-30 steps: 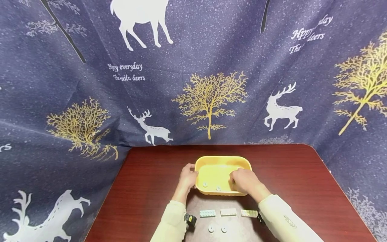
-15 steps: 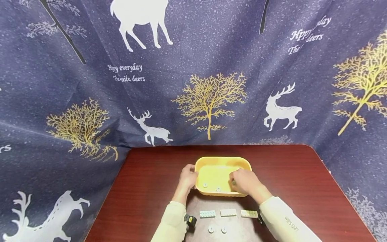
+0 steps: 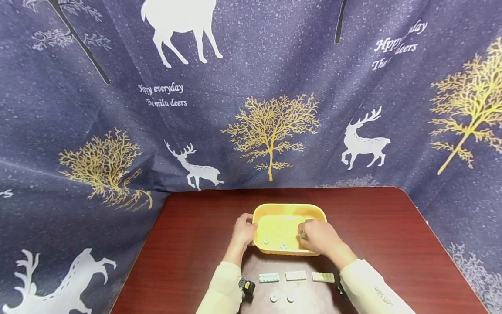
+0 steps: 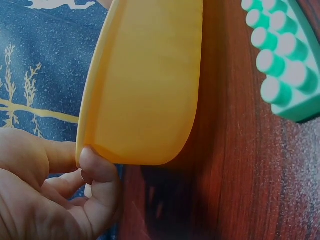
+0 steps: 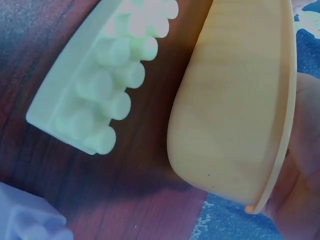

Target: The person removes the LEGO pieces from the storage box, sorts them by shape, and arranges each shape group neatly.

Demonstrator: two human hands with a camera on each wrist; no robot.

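Observation:
A yellow plastic bin (image 3: 274, 251) stands on the table, with two small pale round pieces (image 3: 266, 240) inside near its front wall. My left hand (image 3: 244, 230) pinches the bin's left rim between thumb and fingers, as the left wrist view also shows. Inside the bin's right end, my right hand (image 3: 319, 235) has curled fingers around a small green piece (image 3: 303, 235); its shape is mostly hidden by the fingers. In the right wrist view the bin wall (image 5: 225, 110) covers those fingers.
In front of the bin lie a teal studded brick (image 3: 269, 278), a whitish one (image 3: 296, 275) and a yellow-green one (image 3: 323, 277). Nearer me are two round pieces (image 3: 273, 298). A purple block (image 5: 30, 215) shows in the right wrist view. A printed curtain (image 3: 251, 87) hangs behind the table.
The green piece shows more clearly at my right fingertips, and the right sleeve has shifted slightly to the right. My left hand and the bin stay put.

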